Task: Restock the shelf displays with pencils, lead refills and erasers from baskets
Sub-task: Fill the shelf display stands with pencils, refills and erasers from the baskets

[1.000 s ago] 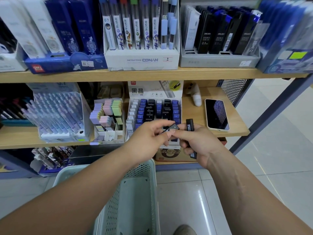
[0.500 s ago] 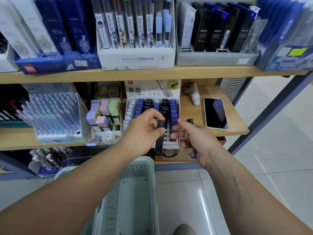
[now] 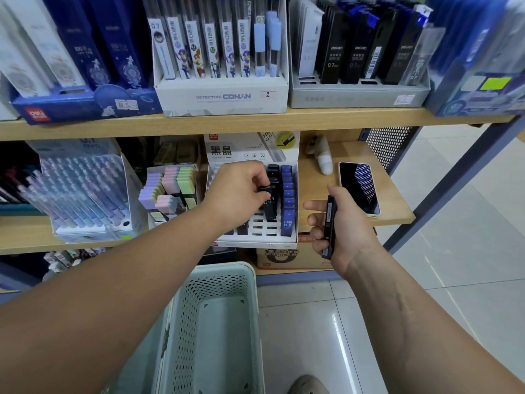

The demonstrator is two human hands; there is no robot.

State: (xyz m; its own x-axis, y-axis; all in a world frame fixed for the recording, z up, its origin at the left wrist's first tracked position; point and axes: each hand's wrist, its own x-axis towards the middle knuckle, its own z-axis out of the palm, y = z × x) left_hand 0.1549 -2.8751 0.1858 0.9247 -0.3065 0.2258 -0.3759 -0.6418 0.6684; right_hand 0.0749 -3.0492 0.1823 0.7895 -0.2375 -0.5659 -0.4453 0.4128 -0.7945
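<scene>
A white lead-refill display box (image 3: 255, 240) stands on the middle shelf, with black and blue refill cases in its slots. My left hand (image 3: 237, 191) is over the box and pinches the top of a black refill case (image 3: 270, 204) that stands in a slot. To the right of the box, my right hand (image 3: 341, 226) holds several black refill cases (image 3: 329, 226) upright in its palm, its forefinger stretched toward the box. A pale green perforated basket (image 3: 216, 317) sits below, between my arms.
A pastel eraser display (image 3: 170, 191) and a mechanical pencil display (image 3: 82, 191) stand left of the refill box. A black phone (image 3: 359, 189) and a small white item (image 3: 324, 159) lie on the shelf at right. Upper shelf boxes hold more refills.
My left hand has taken a black refill case from my right hand and carried it up into the display box. My right hand has drawn back to the right.
</scene>
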